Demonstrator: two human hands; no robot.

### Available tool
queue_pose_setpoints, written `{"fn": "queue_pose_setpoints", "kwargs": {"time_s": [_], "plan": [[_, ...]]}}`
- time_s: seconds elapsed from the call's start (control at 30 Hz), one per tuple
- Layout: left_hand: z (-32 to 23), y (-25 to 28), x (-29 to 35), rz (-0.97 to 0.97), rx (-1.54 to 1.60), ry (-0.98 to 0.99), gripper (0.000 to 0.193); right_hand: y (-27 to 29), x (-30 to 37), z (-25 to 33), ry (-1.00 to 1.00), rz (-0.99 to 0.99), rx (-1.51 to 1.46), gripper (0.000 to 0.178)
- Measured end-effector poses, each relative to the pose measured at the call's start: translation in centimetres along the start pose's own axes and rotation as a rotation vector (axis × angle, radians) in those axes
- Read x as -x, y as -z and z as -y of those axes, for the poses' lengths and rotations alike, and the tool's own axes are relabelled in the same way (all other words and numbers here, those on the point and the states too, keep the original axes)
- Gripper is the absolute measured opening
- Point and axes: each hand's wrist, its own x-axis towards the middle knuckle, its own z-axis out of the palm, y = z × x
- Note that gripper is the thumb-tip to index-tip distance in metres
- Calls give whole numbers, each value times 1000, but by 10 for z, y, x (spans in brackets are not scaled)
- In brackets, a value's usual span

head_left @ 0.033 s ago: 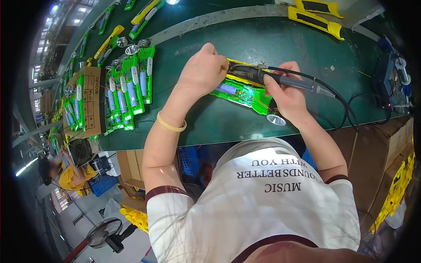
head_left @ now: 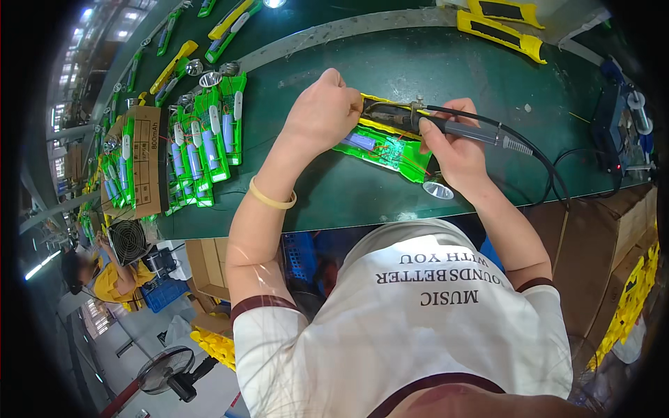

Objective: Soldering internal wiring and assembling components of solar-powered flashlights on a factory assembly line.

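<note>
My right hand point(head_left: 456, 153) grips a soldering iron point(head_left: 467, 130) with a metal clamp and a black tube along its top. The iron points left over a yellow casing half point(head_left: 397, 128), its tip close to my left fingers. My left hand point(head_left: 324, 111) is closed at the casing's left end; what its fingers pinch is hidden behind the hand. Just below the yellow half lies a green casing half point(head_left: 411, 167) with a blue battery cell point(head_left: 359, 141), a circuit board point(head_left: 394, 150) and red wires. A silver reflector cup point(head_left: 438, 189) lies at its right end.
Several green casings with batteries point(head_left: 209, 146) lie left, by a cardboard box point(head_left: 146, 160). Yellow casing halves point(head_left: 502, 36) rest on the far ledge. A soldering station point(head_left: 613, 118) stands right, its black cables point(head_left: 547, 164) trailing over the table. Another person point(head_left: 115, 275) sits far left.
</note>
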Motion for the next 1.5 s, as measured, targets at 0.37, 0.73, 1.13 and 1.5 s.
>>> {"fn": "queue_pose_setpoints", "kwargs": {"time_s": [0.37,0.73,1.13,1.5], "plan": [[-3,8,-4,48,-7,-18,7,134,-53,32,343,-365,-257,22],[3,16,-5,65,77,-63,10,171,-78,27,341,-424,-77,29],[12,21,45,57,327,-427,46,95,16,4,136,-205,-247,33],[78,16,-16,-321,325,56,49,91,9,0,134,-264,-174,31]]}}
